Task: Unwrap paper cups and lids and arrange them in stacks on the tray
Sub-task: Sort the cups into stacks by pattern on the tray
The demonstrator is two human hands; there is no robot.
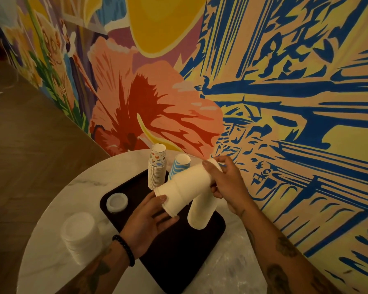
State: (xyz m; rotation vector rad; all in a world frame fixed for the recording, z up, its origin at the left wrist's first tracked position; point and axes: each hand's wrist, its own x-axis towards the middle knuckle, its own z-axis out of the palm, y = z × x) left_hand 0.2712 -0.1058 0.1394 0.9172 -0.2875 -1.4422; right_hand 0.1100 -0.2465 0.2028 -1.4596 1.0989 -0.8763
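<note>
Left grip [149, 221] holds the rim end of the white cup stack [183, 183]; right grip [225, 181] pinches its base end. The stack hangs tilted over the tray [179, 251], just above a standing white stack [200, 211]. Best approach, I'd judge: keep both ends pressed together so the nested cups don't slide apart, turn it rims-down, and lower it straight onto bare tray.

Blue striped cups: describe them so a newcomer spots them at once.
On the round marble table sits a dark tray. By its far edge stand two patterned cup stacks. The blue striped cups are the right one; the printed cups beside them show colourful pictures.
</note>
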